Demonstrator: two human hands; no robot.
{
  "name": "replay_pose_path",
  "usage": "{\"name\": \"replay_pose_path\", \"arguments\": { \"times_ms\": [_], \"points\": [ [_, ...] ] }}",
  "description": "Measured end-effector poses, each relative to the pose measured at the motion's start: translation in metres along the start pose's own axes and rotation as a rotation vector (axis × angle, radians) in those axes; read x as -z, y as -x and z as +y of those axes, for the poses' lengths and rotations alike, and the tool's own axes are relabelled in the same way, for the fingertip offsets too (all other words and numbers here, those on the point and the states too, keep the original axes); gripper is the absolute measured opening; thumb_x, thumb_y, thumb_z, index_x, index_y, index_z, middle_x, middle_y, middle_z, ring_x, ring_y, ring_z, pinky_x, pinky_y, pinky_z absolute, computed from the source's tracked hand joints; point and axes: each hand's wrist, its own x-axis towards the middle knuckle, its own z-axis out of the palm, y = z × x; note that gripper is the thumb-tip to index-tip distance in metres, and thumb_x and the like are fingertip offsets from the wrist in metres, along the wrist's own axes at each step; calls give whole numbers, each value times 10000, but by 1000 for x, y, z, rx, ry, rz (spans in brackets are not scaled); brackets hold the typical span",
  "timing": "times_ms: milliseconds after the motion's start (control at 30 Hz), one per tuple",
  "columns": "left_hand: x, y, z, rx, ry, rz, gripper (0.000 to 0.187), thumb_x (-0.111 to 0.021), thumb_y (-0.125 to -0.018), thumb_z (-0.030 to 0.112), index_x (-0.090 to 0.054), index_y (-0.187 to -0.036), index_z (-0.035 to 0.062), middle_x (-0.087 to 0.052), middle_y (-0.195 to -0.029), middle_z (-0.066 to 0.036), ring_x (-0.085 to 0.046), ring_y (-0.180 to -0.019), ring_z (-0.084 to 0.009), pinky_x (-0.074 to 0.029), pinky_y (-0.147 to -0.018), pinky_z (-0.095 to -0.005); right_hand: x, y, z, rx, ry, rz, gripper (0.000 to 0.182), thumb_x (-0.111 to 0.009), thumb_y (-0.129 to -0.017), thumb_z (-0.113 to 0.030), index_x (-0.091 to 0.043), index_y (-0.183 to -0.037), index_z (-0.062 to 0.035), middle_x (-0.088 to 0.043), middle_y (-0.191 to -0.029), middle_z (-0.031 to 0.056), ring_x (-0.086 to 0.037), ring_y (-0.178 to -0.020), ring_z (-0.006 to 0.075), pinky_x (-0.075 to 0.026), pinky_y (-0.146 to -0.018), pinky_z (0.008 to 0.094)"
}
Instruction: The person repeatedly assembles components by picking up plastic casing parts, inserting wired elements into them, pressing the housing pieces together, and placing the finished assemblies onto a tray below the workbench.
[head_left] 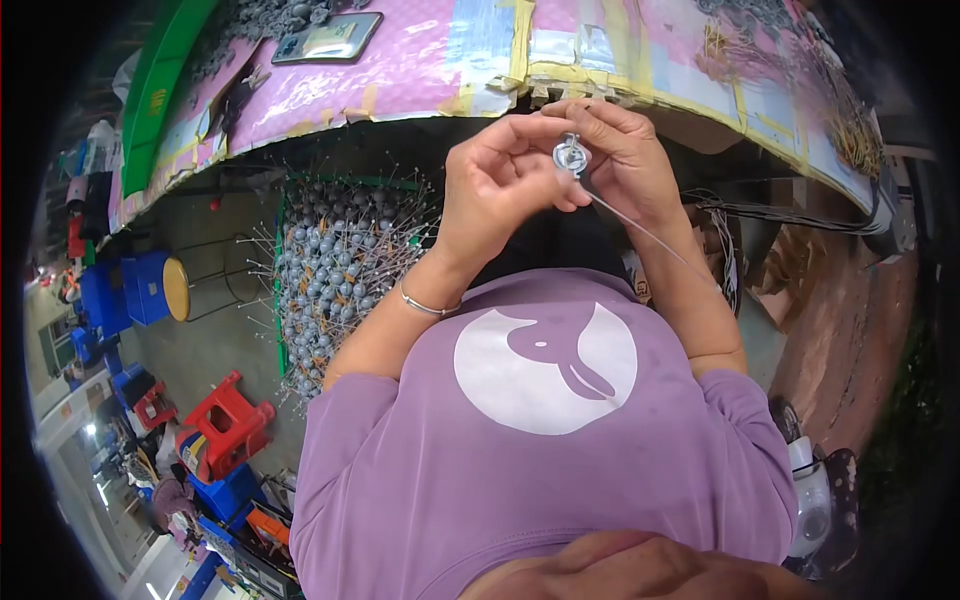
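In front of my chest, just off the table's near edge, both hands meet around a small grey round part [571, 155] with a metal-looking piece at its centre. My left hand [487, 185] pinches its lower side with thumb and fingers. The fingers of my right hand [628, 150] close on its upper side, and some fingertips are hidden. A thin rod or wire [650, 236] runs from the part down across my right forearm. Below to the left, a green crate [283, 330] holds many similar grey round parts [335, 255] with thin rods sticking out.
The pink-covered table [420, 65] has taped edges and carries a phone [328, 38], grey pieces [285, 15] and bundled thin wires [850, 130]. A round-topped stool [176, 289], a red plastic stool [225, 425] and blue bins [146, 287] stand at left. Dark cables [800, 222] hang at right.
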Motion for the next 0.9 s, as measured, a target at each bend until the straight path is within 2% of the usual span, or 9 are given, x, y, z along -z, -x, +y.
{"name": "replay_pose_path", "arguments": {
  "times_ms": [200, 333, 400, 433, 500, 600, 700, 800, 900],
  "points": [
    [6, -1, 6, -20, -79, -40, 432, -725, -811, -134, -587, -1219, -111, -673, -1034, -145, -735, -882, -241, -623, -788, -288, -11, -7, 2, -61, -72, -59, 219, -632, -966, -89, -686, -1092, 81, -706, -1029, 132, -691, -915, 162, -580, -795, 267],
    [22, 1, 10, 113, -55, -13, 448, -751, -751, -160, -613, -1171, -93, -676, -973, -100, -732, -868, -201, -624, -827, -318, -1, -34, -35, 17, 597, -107, 261, -687, -915, -115, -698, -1129, 35, -719, -1000, 76, -683, -830, 132, -558, -711, 261],
    [31, 3, 3, 148, -42, -4, 445, -758, -739, -161, -623, -1155, -81, -674, -968, -92, -730, -862, -192, -623, -849, -342, 15, -59, -69, 283, 1357, 178, 312, -702, -870, -208, -710, -1125, -29, -733, -845, 115, -703, -759, 173, -548, -687, 313],
    [32, 4, -1, 170, -22, -4, 443, -763, -740, -157, -624, -1153, -78, -681, -965, -94, -732, -864, -192, -622, -851, -339, 43, -87, -77, 628, 1510, 237, 270, -699, -888, -216, -732, -1121, -84, -714, -912, 60, -662, -762, 146, -519, -690, 299],
    [30, 4, -2, 212, -45, -20, 440, -773, -743, -148, -624, -1150, -74, -696, -957, -102, -734, -867, -194, -619, -855, -333, 61, -128, -106, 705, 1621, 330, 282, -706, -872, -277, -749, -1069, -80, -756, -953, 81, -697, -809, 172, -537, -764, 311],
    [26, 1, -6, 231, -71, -60, 427, -786, -754, -125, -624, -1146, -71, -717, -939, -114, -741, -872, -206, -615, -843, -315, 47, -169, -114, 733, 1850, 438, 126, -639, -809, -164, -716, -840, -69, -695, -825, 173, -680, -820, 386, -542, -735, 474],
    [28, 0, -5, 259, -65, -60, 429, -789, -765, -110, -625, -1159, -70, -715, -935, -117, -743, -874, -207, -614, -819, -293, 63, -202, -100, 686, 2039, 509, 153, -627, -800, -163, -716, -868, -58, -700, -834, 188, -685, -809, 389, -544, -726, 474],
    [34, 3, -1, 209, -93, -3, 448, -793, -754, -116, -627, -1168, -71, -708, -950, -120, -742, -871, -206, -614, -813, -284, 59, -180, -107, 463, 1523, 389, 305, -733, -844, -279, -750, -1074, -79, -756, -915, 76, -697, -796, 166, -542, -761, 307],
    [44, 3, -2, 220, -116, 25, 452, -800, -740, -121, -638, -1159, -67, -696, -979, -117, -745, -885, -228, -611, -783, -265, 80, -178, -111, 196, 1384, 368, 325, -745, -829, -290, -752, -1073, -76, -748, -881, 72, -693, -781, 150, -545, -762, 304]
  ]
}}
